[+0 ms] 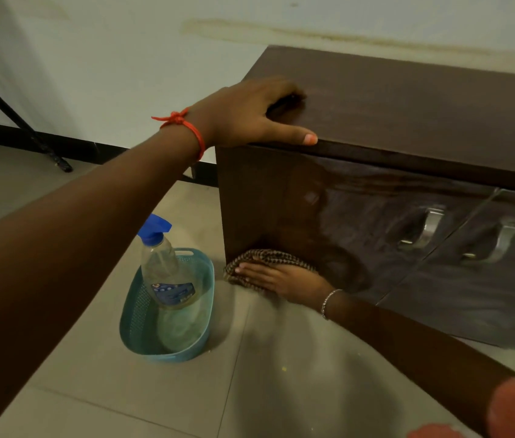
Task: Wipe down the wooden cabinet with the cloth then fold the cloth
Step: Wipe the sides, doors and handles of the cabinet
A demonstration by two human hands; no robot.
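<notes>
I see a teal perforated plastic basket (pixel 129 320) on the beige tiled floor (pixel 91 390), clear spray bottle with blue trigger (pixel 161 263) upright inside it. Black metal stand leg (pixel 19 118) angled near the white wall (pixel 107 58), far left.

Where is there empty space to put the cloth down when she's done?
The cabinet top right of the left hand is bare. The floor tiles in front of the basket are free too. It's crowded at the cabinet's lower corner, where right hand, cloth and basket sit close.
</notes>
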